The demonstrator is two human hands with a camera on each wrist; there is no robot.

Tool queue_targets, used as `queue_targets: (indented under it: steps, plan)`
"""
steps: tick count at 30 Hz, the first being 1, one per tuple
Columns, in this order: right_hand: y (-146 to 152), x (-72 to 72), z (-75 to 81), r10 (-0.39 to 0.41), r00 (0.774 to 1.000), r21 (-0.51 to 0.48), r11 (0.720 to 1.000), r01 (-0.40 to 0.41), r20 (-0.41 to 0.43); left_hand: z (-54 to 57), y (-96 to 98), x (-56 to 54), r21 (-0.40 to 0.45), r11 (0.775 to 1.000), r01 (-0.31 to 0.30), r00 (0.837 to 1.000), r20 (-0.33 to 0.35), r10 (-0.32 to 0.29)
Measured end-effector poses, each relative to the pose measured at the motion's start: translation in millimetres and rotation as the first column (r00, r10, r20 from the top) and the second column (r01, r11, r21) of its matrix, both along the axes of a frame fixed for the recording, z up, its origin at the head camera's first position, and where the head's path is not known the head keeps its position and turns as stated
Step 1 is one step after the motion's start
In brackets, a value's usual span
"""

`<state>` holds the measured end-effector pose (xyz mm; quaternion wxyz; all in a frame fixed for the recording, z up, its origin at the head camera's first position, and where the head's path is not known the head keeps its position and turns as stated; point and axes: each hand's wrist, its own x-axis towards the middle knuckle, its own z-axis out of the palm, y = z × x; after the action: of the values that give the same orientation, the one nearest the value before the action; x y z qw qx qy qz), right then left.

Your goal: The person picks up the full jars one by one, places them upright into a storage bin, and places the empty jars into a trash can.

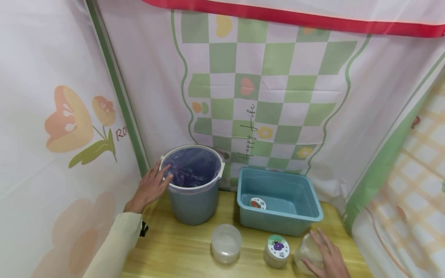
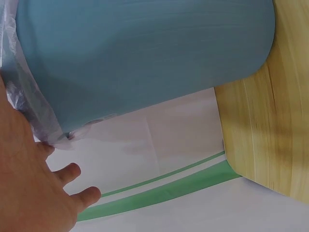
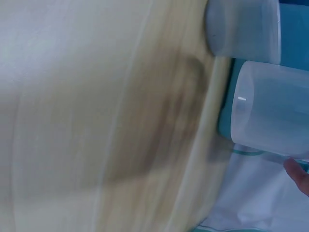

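Observation:
My left hand [image 1: 151, 187] rests on the near left rim of a blue-grey bin [image 1: 194, 204], fingers spread across the white ring. In the left wrist view, the hand [image 2: 34, 179] is beside the bin's wall and the overhanging liner [image 2: 41, 106]. At the right, my right hand [image 1: 328, 255] holds a translucent plastic jar [image 1: 307, 251], thumb on one side and fingers on the other. The right wrist view shows this jar [image 3: 270, 108] with one fingertip [image 3: 295, 170] at its side. To its left stands a jar with a purple-flower lid [image 1: 277, 249].
A blue rectangular basin [image 1: 278, 224] sits behind the jars, with a round printed lid [image 1: 257, 203] inside. An uncovered clear jar [image 1: 226, 244] stands in front, between bin and basin. The wooden table [image 1: 180, 251] is bordered by printed cloth [image 1: 250, 85] behind and at both sides.

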<state>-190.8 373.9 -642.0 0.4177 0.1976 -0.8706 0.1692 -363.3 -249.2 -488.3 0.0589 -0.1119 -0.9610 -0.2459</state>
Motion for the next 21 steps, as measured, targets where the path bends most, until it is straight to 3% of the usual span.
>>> queue_targets:
  steps: [11,21]
  plan:
    - [-30,1.1,53.1,0.031,0.999,0.039,0.999,-0.03,-0.021,0.9,-2.5,0.7,-0.001,1.0,0.005,1.0,0.002,-0.005]
    - [-52,-0.4,93.6,0.092,0.995,0.073,0.993,-0.095,0.051,2.2,-2.0,-0.2,0.0,1.0,0.01,1.0,-0.002,-0.01]
